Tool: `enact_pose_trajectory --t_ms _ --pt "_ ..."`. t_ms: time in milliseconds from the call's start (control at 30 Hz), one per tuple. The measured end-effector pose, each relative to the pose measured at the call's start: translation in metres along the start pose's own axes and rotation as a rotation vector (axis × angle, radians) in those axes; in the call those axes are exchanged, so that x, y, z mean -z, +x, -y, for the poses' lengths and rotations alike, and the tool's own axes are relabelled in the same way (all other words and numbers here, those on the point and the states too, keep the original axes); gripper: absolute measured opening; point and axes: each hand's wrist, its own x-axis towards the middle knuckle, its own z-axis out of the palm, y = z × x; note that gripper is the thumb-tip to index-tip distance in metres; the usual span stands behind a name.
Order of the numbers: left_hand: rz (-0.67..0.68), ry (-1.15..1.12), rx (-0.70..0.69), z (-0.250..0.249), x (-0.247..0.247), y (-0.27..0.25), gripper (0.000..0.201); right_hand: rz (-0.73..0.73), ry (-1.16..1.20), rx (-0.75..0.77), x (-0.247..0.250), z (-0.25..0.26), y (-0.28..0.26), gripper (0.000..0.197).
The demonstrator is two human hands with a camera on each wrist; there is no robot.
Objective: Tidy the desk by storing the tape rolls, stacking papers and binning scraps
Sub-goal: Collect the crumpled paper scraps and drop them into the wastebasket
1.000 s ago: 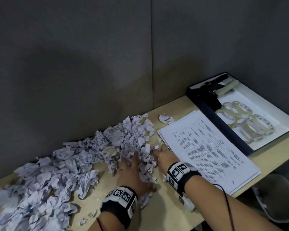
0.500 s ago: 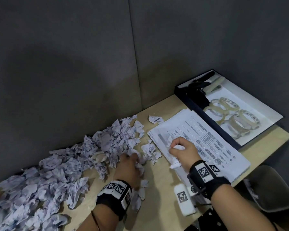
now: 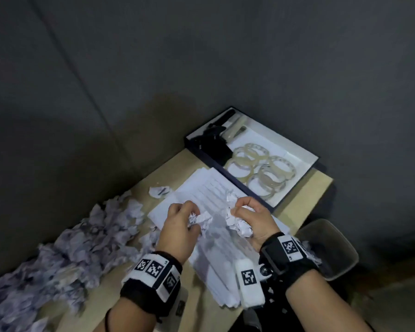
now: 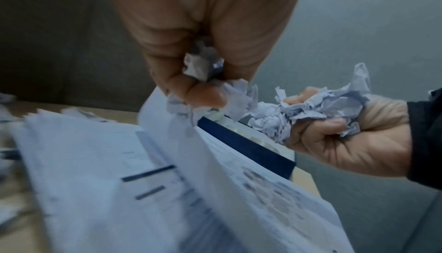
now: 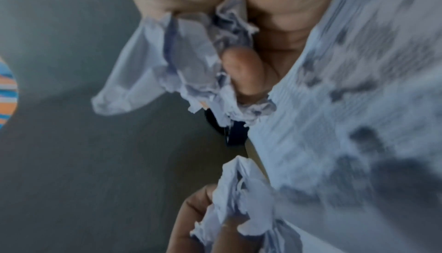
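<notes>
Both hands, which a second ago worked low among the litter on the desk point(image 3: 110, 293), are now raised side by side above the stack of printed papers point(image 3: 216, 267), each clenched on a wad of crumpled scraps. The left hand point(image 3: 177, 226) grips its scraps point(image 3: 200, 220) between curled fingers and thumb; the right hand point(image 3: 252, 218) is fisted around a larger wad point(image 3: 237, 224), knuckles up, the two wads close together. The left wrist view adds what the head camera cannot: a loose printed sheet point(image 4: 215, 162) hanging from the left hand's pinch along with the scraps, and the right hand point(image 4: 347, 139) seen from the palm side, paper bulging between its fingers point(image 4: 318, 126). The right wrist view, badly blurred, shows only torn paper edges against a thumb and printed sheet close by. To the near right, off the desk's edge, stands a translucent bin point(image 3: 338, 250) holding some scraps. To the left a long heap of crumpled scraps point(image 3: 65, 255) lies along the grey partition. Farther back a single scrap point(image 3: 159, 191) lies beside the stack, and at the far right corner a shallow box point(image 3: 295, 149) holds the clear tape rolls point(image 3: 261, 168).
</notes>
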Motion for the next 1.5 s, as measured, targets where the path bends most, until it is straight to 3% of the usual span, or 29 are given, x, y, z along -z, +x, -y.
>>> enact_pose_trajectory --t_ms 433,633,900,1100,1267,1400,1500 --pt "0.162 0.048 -0.265 -0.104 -0.1 0.054 0.03 -0.279 0.307 -0.017 0.146 0.019 0.008 0.027" --pt "0.223 0.049 -0.324 -0.139 -0.149 0.081 0.032 -0.501 0.205 -0.032 0.22 0.015 0.016 0.024" --pt "0.264 0.061 -0.361 -0.167 -0.199 0.101 0.034 -0.79 -0.126 -0.151 0.324 0.002 0.05 0.025" --pt "0.233 0.081 -0.375 -0.174 -0.212 0.107 0.034 -0.815 -0.22 -0.249 0.368 -0.01 0.079 0.011" --pt "0.245 0.083 -0.438 -0.185 -0.223 0.098 0.036 -0.878 -0.117 -0.26 0.388 -0.023 0.09 0.025" --pt "0.28 0.098 -0.462 -0.193 -0.236 0.093 0.034 -0.775 -0.102 -0.296 0.402 -0.031 0.093 0.036" --pt "0.324 0.07 -0.462 -0.198 -0.247 0.092 0.035 -0.813 -0.056 -0.313 0.396 -0.021 0.085 0.009"
